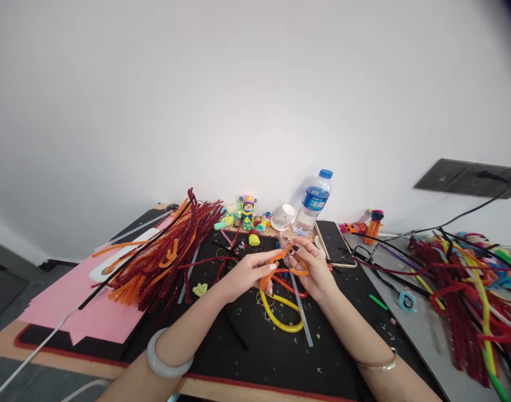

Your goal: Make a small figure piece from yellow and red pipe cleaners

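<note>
My left hand (253, 272) and my right hand (316, 268) meet over the black mat, both with fingers closed on a bent orange pipe cleaner (286, 249). Part of the orange piece curls below the right fingers. Just under the hands, a yellow pipe cleaner loop (283, 329) rests on the mat; whether it joins the orange piece I cannot tell. A translucent glue stick (304, 321) slants beside that loop. Behind the fingers, a red-orange curved strand (282, 286) is partly hidden.
Orange and dark red pipe cleaners (154, 268) lie over pink sheets (87, 304) at left. A water bottle (313, 204), a paper cup (282, 216), a phone (335, 241) and a small figure (247, 212) stand or lie near the wall. More pipe cleaners (452, 296) cover the right side.
</note>
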The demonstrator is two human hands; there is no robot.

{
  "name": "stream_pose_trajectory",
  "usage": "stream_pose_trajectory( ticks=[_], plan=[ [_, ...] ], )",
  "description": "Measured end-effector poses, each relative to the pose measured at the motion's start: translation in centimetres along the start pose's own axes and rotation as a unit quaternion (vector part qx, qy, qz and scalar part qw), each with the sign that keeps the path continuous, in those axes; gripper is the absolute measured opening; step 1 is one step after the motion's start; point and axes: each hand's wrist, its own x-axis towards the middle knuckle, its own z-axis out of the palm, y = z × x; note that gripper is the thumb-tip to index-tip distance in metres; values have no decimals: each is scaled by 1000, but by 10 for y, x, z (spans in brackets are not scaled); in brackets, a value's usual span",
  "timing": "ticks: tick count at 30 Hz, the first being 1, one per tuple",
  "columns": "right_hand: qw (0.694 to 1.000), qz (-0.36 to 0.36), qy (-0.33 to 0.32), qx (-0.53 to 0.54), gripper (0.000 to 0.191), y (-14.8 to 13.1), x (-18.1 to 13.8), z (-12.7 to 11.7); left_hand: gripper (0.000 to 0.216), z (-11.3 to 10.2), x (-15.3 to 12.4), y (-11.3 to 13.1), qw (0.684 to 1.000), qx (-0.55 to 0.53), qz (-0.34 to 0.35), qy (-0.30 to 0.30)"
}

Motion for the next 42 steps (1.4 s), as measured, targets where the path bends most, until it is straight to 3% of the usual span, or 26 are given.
stream_pose_trajectory(
  ticks=[2,4,11,14,16,19,21,24,28,30,34,42],
  plan=[
    [1000,-4,7,8,23,-1,1,-1,55,1,-1,1,1000,-7,-6,-21],
    [1000,-7,15,7,23,-2,1,-2,56,1,-1,1,1000,-14,-5,-5],
    [998,-58,21,-6,18,-7,2,-4,37,-8,10,-4,985,-38,47,162],
    [984,-134,53,-106,20,-8,2,-5,29,-11,12,-5,975,-67,81,195],
    [944,-210,78,-243,22,-8,3,-9,26,-11,11,-3,969,-78,94,217],
    [827,-307,70,-466,32,-9,5,-16,25,-11,10,0,960,-63,107,252],
    [765,-348,51,-540,39,-10,3,-17,26,-10,10,1,958,-32,111,262],
    [730,-393,-12,-559,37,-10,-5,-9,26,-8,11,-1,962,18,122,244],
    [711,-401,-114,-566,30,-6,-17,6,25,-5,12,-5,970,62,123,201],
    [707,-388,-133,-576,27,-3,-20,9,24,-4,11,-7,974,75,124,176],
    [712,-355,-137,-590,16,0,-18,8,21,-5,12,-10,977,87,121,150],
    [726,-357,-122,-575,16,2,-16,6,26,-6,13,-10,981,55,98,157]
  ],
)
